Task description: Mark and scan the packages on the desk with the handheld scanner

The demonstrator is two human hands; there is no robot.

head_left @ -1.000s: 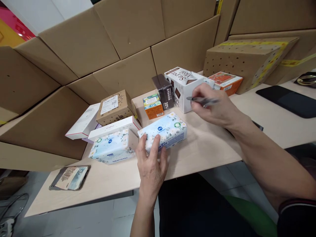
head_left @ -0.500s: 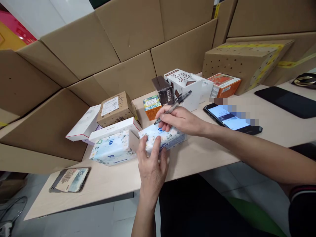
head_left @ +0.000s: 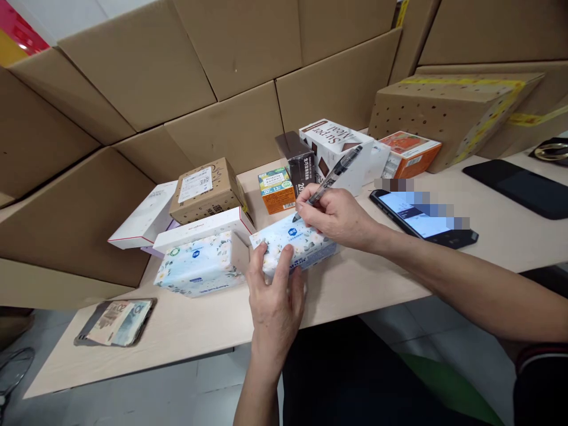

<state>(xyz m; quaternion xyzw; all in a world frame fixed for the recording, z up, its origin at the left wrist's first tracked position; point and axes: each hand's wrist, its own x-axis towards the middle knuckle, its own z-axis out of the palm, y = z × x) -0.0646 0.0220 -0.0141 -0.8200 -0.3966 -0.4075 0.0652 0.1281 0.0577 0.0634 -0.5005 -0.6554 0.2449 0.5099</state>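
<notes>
My right hand [head_left: 339, 220] pinches a clear-barrelled pen [head_left: 333, 176], its tip down at the top face of a floral tissue pack [head_left: 306, 234]. Whether the tip touches the wrapper I cannot tell. My left hand [head_left: 276, 293] grips the near left end of that pack, thumb and fingers bent over its edges. A second, similar tissue pack [head_left: 197, 266] lies just to the left on the table. Behind my right hand stands a small orange and green box [head_left: 277, 190], beside a dark brown box [head_left: 296, 155].
Left of centre are a brown parcel [head_left: 206, 192] and white flat boxes [head_left: 148, 216]. Banknotes on a dark case [head_left: 116, 322] lie front left. A lit phone [head_left: 415, 216] and a black device [head_left: 521, 184] lie right. Cardboard panels [head_left: 235, 136] wall the back; the table's front edge is near my lap.
The pen in my right hand has moved rightward along the top of the tissue pack. My left hand keeps its hold. The camera view has shifted slightly.
</notes>
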